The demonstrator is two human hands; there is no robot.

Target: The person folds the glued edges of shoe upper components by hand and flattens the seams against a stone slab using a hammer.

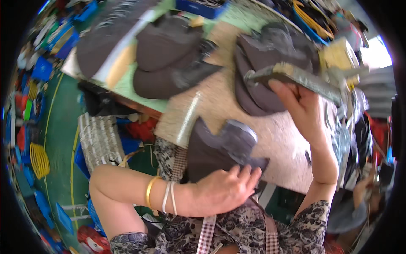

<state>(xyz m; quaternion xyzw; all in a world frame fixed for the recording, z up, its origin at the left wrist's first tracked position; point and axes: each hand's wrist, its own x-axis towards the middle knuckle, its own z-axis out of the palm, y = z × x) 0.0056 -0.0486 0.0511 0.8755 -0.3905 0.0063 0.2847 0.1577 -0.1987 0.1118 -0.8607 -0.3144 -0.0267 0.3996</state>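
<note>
A dark brown, shaped, fabric-like piece [207, 148] with a shiny, darker patch lies at the table's near edge. My left hand [224, 190] is at its near side, fingers bent over the edge and thumb hidden. Raised over the right of the table, my right hand [300, 106] grips a flat, grey-green, stained bar-like tool [308, 80]. The tool's narrower end points left, above a stack of similar dark brown pieces [253, 93]; its exact kind is unclear. More such pieces [163, 53] overlap at the back left, some with shiny black areas.
A tan board [279, 152] covers the near table, over a green surface [249, 19]. A yellowish container [338, 57] stands beyond the tool. A blue tray [203, 7] sits at the back. Left are a slatted stack [101, 139] and crowded bins. Another person [355, 211] is at right.
</note>
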